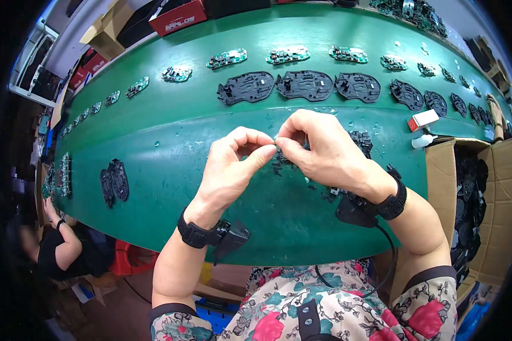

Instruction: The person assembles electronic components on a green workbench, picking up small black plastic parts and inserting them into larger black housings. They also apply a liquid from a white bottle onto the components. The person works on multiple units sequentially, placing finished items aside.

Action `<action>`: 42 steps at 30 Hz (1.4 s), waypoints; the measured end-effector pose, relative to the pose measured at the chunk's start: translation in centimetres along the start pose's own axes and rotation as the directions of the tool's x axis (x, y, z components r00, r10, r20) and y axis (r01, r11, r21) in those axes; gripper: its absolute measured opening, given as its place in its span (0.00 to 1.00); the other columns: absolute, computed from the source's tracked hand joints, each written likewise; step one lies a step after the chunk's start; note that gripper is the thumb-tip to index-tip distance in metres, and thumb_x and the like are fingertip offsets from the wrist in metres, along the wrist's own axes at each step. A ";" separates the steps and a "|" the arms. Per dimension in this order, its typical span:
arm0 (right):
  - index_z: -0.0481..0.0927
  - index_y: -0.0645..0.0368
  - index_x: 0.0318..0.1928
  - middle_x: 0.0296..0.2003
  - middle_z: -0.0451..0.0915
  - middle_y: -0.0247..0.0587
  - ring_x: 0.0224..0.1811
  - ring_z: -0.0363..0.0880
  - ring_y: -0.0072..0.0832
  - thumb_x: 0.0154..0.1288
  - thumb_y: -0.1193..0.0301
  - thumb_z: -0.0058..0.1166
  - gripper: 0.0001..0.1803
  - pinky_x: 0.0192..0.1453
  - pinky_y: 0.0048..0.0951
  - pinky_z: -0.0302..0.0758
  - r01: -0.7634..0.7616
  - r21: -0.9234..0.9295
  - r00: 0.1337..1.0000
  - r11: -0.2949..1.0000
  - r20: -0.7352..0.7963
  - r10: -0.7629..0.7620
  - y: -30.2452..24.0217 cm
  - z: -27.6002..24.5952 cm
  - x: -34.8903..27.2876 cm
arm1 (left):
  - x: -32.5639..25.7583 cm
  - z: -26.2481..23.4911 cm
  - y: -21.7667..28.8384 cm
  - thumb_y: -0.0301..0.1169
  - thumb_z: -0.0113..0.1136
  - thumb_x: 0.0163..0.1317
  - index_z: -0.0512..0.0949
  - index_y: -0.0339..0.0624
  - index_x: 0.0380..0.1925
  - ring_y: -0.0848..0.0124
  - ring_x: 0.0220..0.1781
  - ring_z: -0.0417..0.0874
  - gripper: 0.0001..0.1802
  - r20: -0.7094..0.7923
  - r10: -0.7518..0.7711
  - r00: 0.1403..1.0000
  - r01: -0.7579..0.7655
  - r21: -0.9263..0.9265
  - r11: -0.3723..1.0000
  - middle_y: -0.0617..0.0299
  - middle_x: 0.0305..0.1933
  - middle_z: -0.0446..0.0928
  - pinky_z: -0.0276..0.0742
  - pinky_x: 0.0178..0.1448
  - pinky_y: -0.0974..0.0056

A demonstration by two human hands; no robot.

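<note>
My left hand (228, 166) and my right hand (327, 150) meet over the middle of the green table (176, 216). Thumb and forefinger of each are pinched together, fingertips touching, around something too small to make out. Below the fingers lie small black plastic pieces (280, 165), partly hidden by my right hand. Beside my right wrist shows a black part cluster (360, 142). Beyond my hands, black moulded shells (304, 86) shaped like computer mouse bases stand in a row. A row of green circuit boards (288, 55) runs behind them.
An open cardboard box (441, 187) with black shells stands at the right, near a small white bottle (422, 141) and a red-and-white carton (422, 120). Two black shells (118, 181) lie at the left. A co-worker's arm (68, 241) reaches the table's left edge.
</note>
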State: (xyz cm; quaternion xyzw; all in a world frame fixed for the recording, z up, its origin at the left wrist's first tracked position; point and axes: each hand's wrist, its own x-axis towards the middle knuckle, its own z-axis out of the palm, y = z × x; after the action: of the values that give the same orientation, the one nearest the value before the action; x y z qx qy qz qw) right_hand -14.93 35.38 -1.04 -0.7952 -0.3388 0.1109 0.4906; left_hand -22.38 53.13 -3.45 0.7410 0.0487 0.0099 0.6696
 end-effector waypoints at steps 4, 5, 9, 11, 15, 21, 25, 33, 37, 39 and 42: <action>0.79 0.66 0.30 0.28 0.79 0.52 0.33 0.79 0.47 0.59 0.70 0.55 0.10 0.38 0.41 0.75 -0.050 0.079 0.997 0.996 -0.054 0.055 0.0 0.4 0.3 | 0.7 0.0 0.1 0.27 0.65 0.61 0.80 0.37 0.37 0.79 0.38 0.78 0.07 -0.014 0.036 0.999 -0.037 -0.015 0.999 0.66 0.35 0.80 0.74 0.46 0.71; 0.79 0.66 0.30 0.28 0.79 0.51 0.33 0.79 0.46 0.59 0.70 0.56 0.09 0.38 0.40 0.75 -0.029 0.032 0.994 0.999 -0.107 0.033 0.1 0.3 0.4 | 1.2 0.0 0.0 0.27 0.65 0.61 0.80 0.37 0.36 0.79 0.38 0.78 0.07 -0.011 0.068 0.998 -0.067 0.022 0.997 0.66 0.35 0.80 0.74 0.46 0.71; 0.78 0.64 0.31 0.29 0.78 0.49 0.33 0.79 0.44 0.59 0.74 0.57 0.05 0.37 0.38 0.75 0.098 -0.143 0.956 0.985 -0.261 -0.133 1.0 -0.2 0.6 | 5.0 -1.2 0.7 0.27 0.65 0.60 0.80 0.36 0.35 0.80 0.35 0.75 0.07 -0.042 0.204 0.978 -0.178 0.333 0.926 0.68 0.32 0.78 0.73 0.42 0.73; 0.78 0.64 0.31 0.29 0.78 0.47 0.33 0.78 0.42 0.58 0.75 0.57 0.04 0.37 0.37 0.74 0.137 -0.169 0.942 0.976 -0.282 -0.181 1.2 -1.0 0.3 | 8.4 -2.5 0.3 0.26 0.64 0.59 0.81 0.35 0.34 0.80 0.33 0.76 0.06 -0.096 0.183 0.978 -0.136 0.363 0.922 0.67 0.31 0.79 0.72 0.40 0.73; 0.77 0.63 0.31 0.28 0.77 0.44 0.32 0.77 0.40 0.57 0.79 0.59 0.04 0.36 0.34 0.73 0.115 -0.152 0.947 0.982 -0.281 -0.155 1.1 -2.2 -1.8 | 14.6 -4.3 0.5 0.28 0.66 0.54 0.84 0.36 0.31 0.78 0.32 0.77 0.07 -0.127 0.128 0.984 -0.023 0.617 0.787 0.64 0.30 0.81 0.73 0.40 0.70; 0.77 0.64 0.31 0.29 0.78 0.43 0.31 0.77 0.36 0.55 0.81 0.60 0.05 0.35 0.31 0.73 0.024 -0.180 0.955 0.983 -0.288 -0.076 2.1 -3.6 -4.4 | 18.5 -4.5 -1.5 0.27 0.69 0.49 0.85 0.38 0.29 0.74 0.32 0.78 0.06 -0.151 -0.050 0.987 0.137 0.653 0.745 0.63 0.28 0.82 0.74 0.41 0.67; 0.77 0.65 0.31 0.29 0.78 0.42 0.31 0.78 0.33 0.55 0.81 0.61 0.06 0.34 0.28 0.74 -0.028 -0.193 0.957 0.981 -0.290 -0.030 2.7 -3.9 -5.4 | 19.6 -4.6 -1.2 0.26 0.69 0.48 0.85 0.37 0.29 0.72 0.32 0.79 0.07 -0.090 -0.115 0.989 0.146 0.668 0.730 0.61 0.28 0.82 0.74 0.41 0.66; 0.77 0.65 0.31 0.30 0.79 0.43 0.32 0.79 0.34 0.55 0.81 0.62 0.06 0.36 0.29 0.75 -0.049 -0.150 0.952 0.987 -0.305 0.001 2.6 -3.4 -5.7 | 21.6 -4.1 -0.4 0.25 0.68 0.43 0.84 0.35 0.25 0.70 0.28 0.79 0.07 -0.141 -0.138 0.980 0.192 0.840 0.508 0.57 0.25 0.81 0.73 0.35 0.64; 0.77 0.65 0.31 0.31 0.79 0.43 0.33 0.79 0.34 0.55 0.82 0.62 0.05 0.36 0.29 0.75 -0.035 -0.168 0.952 0.985 -0.306 -0.018 2.7 -3.4 -6.0 | 21.7 -3.8 -1.2 0.25 0.69 0.39 0.83 0.34 0.23 0.68 0.27 0.79 0.09 -0.248 -0.090 0.965 0.259 0.824 0.504 0.58 0.24 0.80 0.73 0.33 0.63; 0.77 0.65 0.31 0.31 0.79 0.44 0.33 0.79 0.35 0.54 0.82 0.62 0.06 0.37 0.29 0.76 -0.045 -0.181 0.952 0.983 -0.306 -0.013 2.7 -3.5 -6.1 | 21.4 -3.7 -1.1 0.25 0.69 0.38 0.82 0.33 0.24 0.68 0.28 0.79 0.10 -0.251 -0.099 0.963 0.265 0.811 0.521 0.57 0.25 0.81 0.73 0.33 0.63; 0.77 0.65 0.31 0.31 0.79 0.44 0.33 0.79 0.35 0.54 0.82 0.62 0.06 0.37 0.29 0.76 -0.058 -0.169 0.949 0.984 -0.315 0.002 2.6 -3.4 -6.5 | 21.5 -3.7 -1.5 0.25 0.69 0.39 0.82 0.31 0.25 0.67 0.29 0.79 0.11 -0.288 -0.139 0.948 0.314 0.760 0.569 0.56 0.27 0.81 0.74 0.33 0.62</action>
State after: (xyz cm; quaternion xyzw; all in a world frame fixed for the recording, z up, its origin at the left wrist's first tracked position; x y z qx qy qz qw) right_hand -16.97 28.04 -2.64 -0.8480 -0.2530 -0.0397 0.4640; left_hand -1.39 58.80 -5.61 0.9437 0.2085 -0.0267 0.2555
